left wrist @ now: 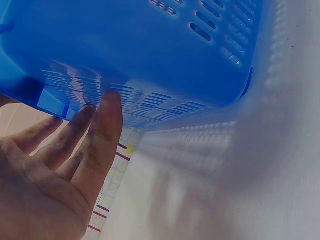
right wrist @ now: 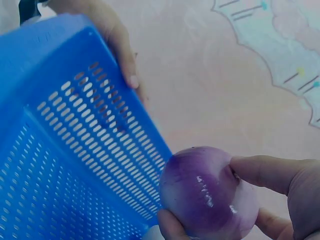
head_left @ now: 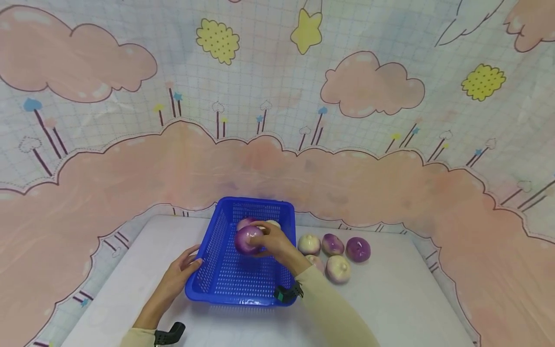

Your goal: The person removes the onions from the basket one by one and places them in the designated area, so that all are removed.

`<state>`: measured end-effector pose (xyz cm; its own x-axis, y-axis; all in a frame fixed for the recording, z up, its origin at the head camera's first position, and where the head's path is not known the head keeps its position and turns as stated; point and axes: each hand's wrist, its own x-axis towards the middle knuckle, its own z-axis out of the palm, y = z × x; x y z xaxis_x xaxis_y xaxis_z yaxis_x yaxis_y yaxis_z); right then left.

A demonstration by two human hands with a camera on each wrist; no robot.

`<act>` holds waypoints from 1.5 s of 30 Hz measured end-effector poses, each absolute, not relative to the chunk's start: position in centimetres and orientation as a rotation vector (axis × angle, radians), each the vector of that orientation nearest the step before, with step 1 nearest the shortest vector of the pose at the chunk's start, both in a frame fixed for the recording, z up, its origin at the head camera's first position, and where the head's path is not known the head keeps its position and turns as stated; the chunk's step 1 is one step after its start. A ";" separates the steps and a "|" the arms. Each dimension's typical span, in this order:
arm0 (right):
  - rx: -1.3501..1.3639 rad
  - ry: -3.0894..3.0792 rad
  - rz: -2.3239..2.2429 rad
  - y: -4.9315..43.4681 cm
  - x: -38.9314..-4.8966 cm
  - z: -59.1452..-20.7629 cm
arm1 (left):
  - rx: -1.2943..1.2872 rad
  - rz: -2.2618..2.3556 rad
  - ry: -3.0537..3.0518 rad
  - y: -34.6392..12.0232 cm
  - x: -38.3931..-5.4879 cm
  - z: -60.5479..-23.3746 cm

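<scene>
My right hand (head_left: 273,239) grips a purple onion (head_left: 247,240) between thumb and fingers above the blue plastic basket (head_left: 204,274). The right wrist view shows this purple onion (right wrist: 207,192) close up, with the thumb on one side and fingers around the other. Behind it in the basket lie another purple onion (head_left: 245,222) and a pale onion (head_left: 273,223), both partly hidden. My left hand (head_left: 177,273) rests against the basket's left side, its thumb by the rim. Seen from the left wrist, the fingers (left wrist: 102,135) are nearly straight against the perforated outer wall.
To the right of the basket, several onions stand on the white table (head_left: 403,289): a pale onion (head_left: 309,244), two purple ones and other pale ones, one partly behind the right wrist. A patterned cloth (head_left: 347,178) hangs behind the table.
</scene>
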<state>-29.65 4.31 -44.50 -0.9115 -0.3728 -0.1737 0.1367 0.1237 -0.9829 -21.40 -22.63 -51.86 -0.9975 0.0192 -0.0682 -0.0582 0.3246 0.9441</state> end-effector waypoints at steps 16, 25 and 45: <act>-0.333 2.018 -1.893 6.2 -27.1 -43.9 | -0.057 1.781 2.495 -22.7 -21.2 -52.3; -0.389 2.026 -1.925 8.1 -26.3 -43.5 | -0.054 1.780 2.503 -22.7 -21.1 -52.5; -0.280 2.111 -1.989 12.8 -24.6 -42.0 | -0.040 1.797 2.507 -22.6 -21.3 -51.8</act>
